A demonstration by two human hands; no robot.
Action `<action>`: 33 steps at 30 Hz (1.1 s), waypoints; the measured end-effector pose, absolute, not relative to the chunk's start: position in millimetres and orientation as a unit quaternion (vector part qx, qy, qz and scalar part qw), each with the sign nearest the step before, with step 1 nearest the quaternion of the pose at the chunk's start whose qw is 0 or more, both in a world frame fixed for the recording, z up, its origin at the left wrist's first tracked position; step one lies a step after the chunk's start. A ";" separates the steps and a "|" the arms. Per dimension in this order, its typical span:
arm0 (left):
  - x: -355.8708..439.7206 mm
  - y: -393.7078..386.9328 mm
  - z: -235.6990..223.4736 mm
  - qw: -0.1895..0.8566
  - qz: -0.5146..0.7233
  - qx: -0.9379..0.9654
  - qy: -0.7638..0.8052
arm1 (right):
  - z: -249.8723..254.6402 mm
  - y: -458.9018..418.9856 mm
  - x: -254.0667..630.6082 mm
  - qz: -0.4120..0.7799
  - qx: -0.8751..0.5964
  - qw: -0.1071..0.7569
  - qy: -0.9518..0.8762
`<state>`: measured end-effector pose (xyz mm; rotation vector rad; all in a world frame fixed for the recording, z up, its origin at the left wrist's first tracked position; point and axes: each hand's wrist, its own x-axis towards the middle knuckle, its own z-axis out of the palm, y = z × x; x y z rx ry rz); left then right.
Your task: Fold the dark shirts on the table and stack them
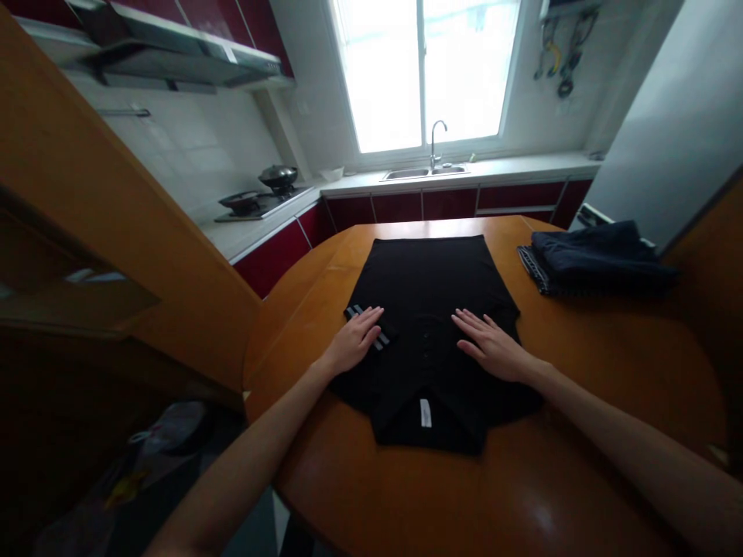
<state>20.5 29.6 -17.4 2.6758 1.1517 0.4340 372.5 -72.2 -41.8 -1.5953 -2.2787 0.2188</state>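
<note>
A black short-sleeved shirt (429, 286) with a buttoned placket lies spread on the wooden table (604, 480), its collar and white neck label toward me and its hem at the far side. My left hand (355, 338) rests flat on the left sleeve, which is folded inward and shows light stripes at its cuff. On the other side, my right hand (491, 346) lies flat with fingers stretched over the right sleeve area. Neither hand grips the cloth. The right cuff is hidden under or behind my right hand.
Folded dark clothes (597, 255) are stacked at the table's right. Beyond the table are a counter with a sink (406, 174) and a stove with a lidded pan (279, 176). A wooden door frame (191, 232) stands close on the left, a fridge (679, 131) on the right.
</note>
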 end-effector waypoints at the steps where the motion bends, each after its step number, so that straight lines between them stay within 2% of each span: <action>1: 18.6 35.0 -20.0 0.084 0.175 0.883 0.428 | -41.6 -69.1 376.2 0.067 -0.587 0.192 -0.784; 4: 12.2 49.2 -30.7 0.046 0.165 0.844 0.509 | -45.6 -60.5 388.7 0.022 -0.675 0.216 -0.705; 8: 7.3 56.4 -40.1 0.038 0.071 0.843 0.532 | -58.1 -58.0 396.3 0.024 -0.742 0.158 -0.651; 13: 8.5 54.9 -38.4 0.037 0.047 0.844 0.533 | -63.1 -60.0 391.7 0.039 -0.752 0.126 -0.646; 19: 6.4 47.7 -36.6 0.002 0.065 0.848 0.527 | -57.3 -60.2 397.7 0.024 -0.768 0.156 -0.621; 26: 3.6 34.2 -42.2 0.038 0.013 0.849 0.527 | -59.4 -62.3 408.2 0.050 -0.787 0.100 -0.607; 33: -13.5 -4.6 -29.3 0.063 -0.025 0.878 0.474 | -71.7 -60.4 411.5 0.031 -0.788 0.096 -0.608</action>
